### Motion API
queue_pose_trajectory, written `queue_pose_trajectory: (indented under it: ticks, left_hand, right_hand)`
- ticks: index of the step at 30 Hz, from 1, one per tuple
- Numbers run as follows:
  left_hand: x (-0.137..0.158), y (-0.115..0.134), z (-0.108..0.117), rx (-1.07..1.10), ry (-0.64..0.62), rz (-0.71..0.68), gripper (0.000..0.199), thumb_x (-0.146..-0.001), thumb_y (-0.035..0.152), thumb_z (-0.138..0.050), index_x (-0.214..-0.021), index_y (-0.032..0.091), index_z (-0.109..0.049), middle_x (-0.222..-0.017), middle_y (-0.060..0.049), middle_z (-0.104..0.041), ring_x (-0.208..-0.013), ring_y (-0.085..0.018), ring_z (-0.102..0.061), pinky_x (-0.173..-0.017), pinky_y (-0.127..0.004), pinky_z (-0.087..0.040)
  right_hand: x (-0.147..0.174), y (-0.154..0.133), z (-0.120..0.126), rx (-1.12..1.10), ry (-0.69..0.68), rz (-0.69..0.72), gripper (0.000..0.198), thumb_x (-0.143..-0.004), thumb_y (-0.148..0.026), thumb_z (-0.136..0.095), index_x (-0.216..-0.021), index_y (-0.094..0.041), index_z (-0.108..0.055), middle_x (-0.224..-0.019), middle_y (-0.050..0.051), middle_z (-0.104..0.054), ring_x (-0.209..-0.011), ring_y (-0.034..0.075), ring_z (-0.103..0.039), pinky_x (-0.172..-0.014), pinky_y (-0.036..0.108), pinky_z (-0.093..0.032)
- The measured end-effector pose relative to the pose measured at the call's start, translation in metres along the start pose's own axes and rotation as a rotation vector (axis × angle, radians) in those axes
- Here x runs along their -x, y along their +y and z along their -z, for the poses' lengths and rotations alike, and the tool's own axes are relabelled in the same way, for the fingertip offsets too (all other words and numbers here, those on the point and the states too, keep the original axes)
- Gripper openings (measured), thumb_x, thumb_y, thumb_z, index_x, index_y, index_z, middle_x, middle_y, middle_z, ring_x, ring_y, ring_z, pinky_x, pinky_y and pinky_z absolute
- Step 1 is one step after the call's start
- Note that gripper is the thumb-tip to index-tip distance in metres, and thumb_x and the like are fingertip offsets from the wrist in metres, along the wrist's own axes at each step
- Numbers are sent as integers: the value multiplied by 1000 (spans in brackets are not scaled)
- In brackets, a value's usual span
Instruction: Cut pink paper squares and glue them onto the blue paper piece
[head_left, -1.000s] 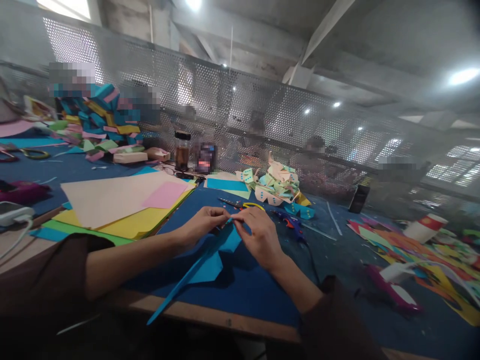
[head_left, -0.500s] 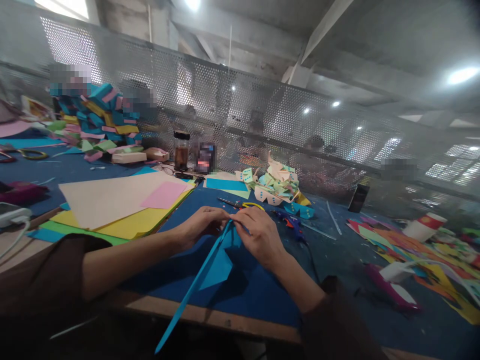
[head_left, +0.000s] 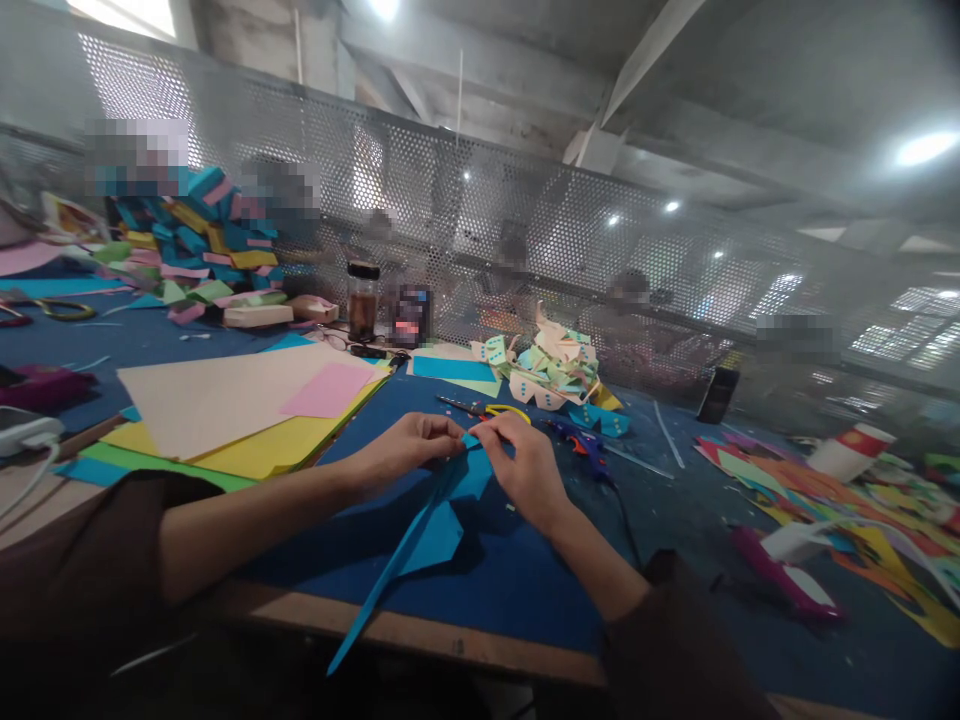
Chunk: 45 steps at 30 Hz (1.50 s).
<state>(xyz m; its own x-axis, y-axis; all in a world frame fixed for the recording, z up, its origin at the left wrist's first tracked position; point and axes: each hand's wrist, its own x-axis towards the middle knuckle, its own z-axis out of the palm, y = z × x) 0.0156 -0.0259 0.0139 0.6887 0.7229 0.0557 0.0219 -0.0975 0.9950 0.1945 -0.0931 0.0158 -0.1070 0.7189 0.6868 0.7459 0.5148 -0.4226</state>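
A folded blue paper piece (head_left: 431, 540) slants down toward me over the table's front edge, with pointed flaps on its right side. Its far tip is pinched between the fingertips of my left hand (head_left: 411, 447) and my right hand (head_left: 525, 465), which almost meet there. Both hands have their fingers closed on the paper. Just beyond them lie scissors (head_left: 506, 411) with yellow handles, partly hidden by my right hand. To the right of that hand sits a blue glue gun (head_left: 589, 450) with its cord running toward me.
Paper sheets (head_left: 225, 400) are stacked on the left. Behind stand a jar (head_left: 363, 305) and a heap of cut paper shapes (head_left: 555, 365). On the right are a phone (head_left: 718, 395), a paper cup (head_left: 851, 452), colourful scraps and a magenta-and-white device (head_left: 795, 580). A perforated metal screen (head_left: 465, 210) closes the back.
The blue paper has turned slightly, showing more of its flaps, and its near end has shifted up and right. My right hand has moved a little right, its fingers still at the tip.
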Motion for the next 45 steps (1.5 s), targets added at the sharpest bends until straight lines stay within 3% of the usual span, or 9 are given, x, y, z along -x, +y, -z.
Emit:
queue_pose_trajectory:
  ticks: [8,13,22,34,41,45]
  left_hand:
    - [5,5,-5,-123,-77,-70,26,-81,39,-61,-97,19,-53,-58,9,-37,-52,-10,-28,-51,-26,-19]
    - [4,4,-6,-101,-109,-84,27,-82,40,-61,-95,19,-49,-58,10,-37,-51,-9,-28,-50,-26,-18]
    - [1,-6,-3,-202,-108,-73,29,-77,42,-68,-87,18,-54,-63,5,-53,-55,-10,-41,-52,-24,-23]
    - [2,-5,-3,-277,-129,-78,26,-81,43,-61,-74,19,-56,-55,7,-39,-49,-10,-28,-49,-26,-17]
    - [5,1,-3,-229,-122,-103,30,-84,46,-60,-76,17,-62,-64,2,-54,-58,-12,-42,-53,-25,-27]
    - [11,7,-6,-35,-222,30,32,-86,49,-59,-94,17,-61,-79,-3,-68,-68,-16,-58,-62,-27,-40]
  right_hand:
    - [-2,5,-2,-160,-117,-288,23,-87,-42,-60,-77,-21,-62,-67,-2,-62,-62,15,-58,-58,25,-42]
    - [-2,8,-5,-280,-188,-299,23,-87,-40,-58,-78,-20,-65,-65,-3,-60,-61,14,-55,-54,24,-39]
    - [-5,19,-5,-290,-108,-356,29,-86,-44,-57,-71,-19,-61,-62,-2,-57,-61,15,-54,-56,25,-40]
    - [-4,24,-6,-303,-184,-373,34,-86,-48,-55,-66,-21,-57,-57,-4,-47,-56,14,-45,-52,25,-32]
    - [-6,25,-3,-333,-181,-403,38,-86,-51,-54,-64,-20,-55,-57,-4,-44,-56,13,-41,-52,25,-30]
    - [-7,27,-3,-373,-179,-434,40,-85,-53,-54,-63,-20,-52,-57,-4,-44,-56,13,-42,-53,26,-31]
